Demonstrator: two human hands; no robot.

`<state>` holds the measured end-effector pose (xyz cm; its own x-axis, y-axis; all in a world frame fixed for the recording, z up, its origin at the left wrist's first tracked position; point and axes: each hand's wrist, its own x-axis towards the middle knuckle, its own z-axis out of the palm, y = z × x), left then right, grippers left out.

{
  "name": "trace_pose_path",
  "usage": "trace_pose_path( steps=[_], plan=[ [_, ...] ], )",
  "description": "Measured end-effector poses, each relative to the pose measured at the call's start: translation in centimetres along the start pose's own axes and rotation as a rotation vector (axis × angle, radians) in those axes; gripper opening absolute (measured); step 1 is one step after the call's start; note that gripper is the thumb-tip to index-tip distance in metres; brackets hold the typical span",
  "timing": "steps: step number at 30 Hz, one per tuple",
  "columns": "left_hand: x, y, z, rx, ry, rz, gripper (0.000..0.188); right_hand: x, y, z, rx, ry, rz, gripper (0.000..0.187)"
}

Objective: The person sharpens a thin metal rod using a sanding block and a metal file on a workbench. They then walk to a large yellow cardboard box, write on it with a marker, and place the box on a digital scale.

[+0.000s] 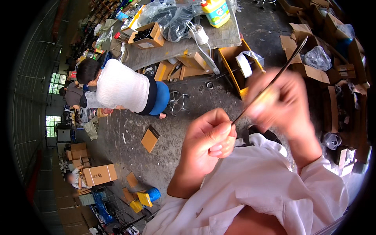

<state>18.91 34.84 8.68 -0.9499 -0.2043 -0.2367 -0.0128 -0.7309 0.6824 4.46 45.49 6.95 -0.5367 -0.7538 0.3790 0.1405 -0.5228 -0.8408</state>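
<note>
Strip [279, 75], thin and dark, pinched at its lower end in left hand [211, 135], long axis slanting up and rightward from there, across blurred right hand [284, 102]; cannot tell whether spread or pinching there.

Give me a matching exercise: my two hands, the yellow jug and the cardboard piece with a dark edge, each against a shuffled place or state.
1. Left hand
2. Right hand
3. Yellow jug
4. Cardboard piece

A. On the floor
B. Blurred
C. On the table
D. Pinching the lower end of a thin dark strip

Pairs: 1-D, 2-B, 3-C, 4-A
</note>
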Motion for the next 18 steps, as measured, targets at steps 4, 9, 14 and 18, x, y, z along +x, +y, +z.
trace_pose_path(
  steps=[4,9,14,18],
  plan=[
    [-0.7,-0.1,-1.1,0.055,-0.019,0.01,0.018,0.3,-0.3,-1.3,0.015,0.046,0.075,0.01],
    [-0.4,-1.1,0.0,0.401,0.171,0.318,0.016,-0.3,0.4,-0.5,0.024,0.146,0.082,0.011],
    [-0.9,-2.1,-1.0,0.834,0.209,0.658,0.007,0.3,0.0,-1.4,0.088,0.121,0.089,0.011],
    [-0.3,-2.1,-0.8,1.115,0.265,0.93,0.006,0.4,0.3,-1.0,0.172,0.192,0.083,0.017]
  ],
)
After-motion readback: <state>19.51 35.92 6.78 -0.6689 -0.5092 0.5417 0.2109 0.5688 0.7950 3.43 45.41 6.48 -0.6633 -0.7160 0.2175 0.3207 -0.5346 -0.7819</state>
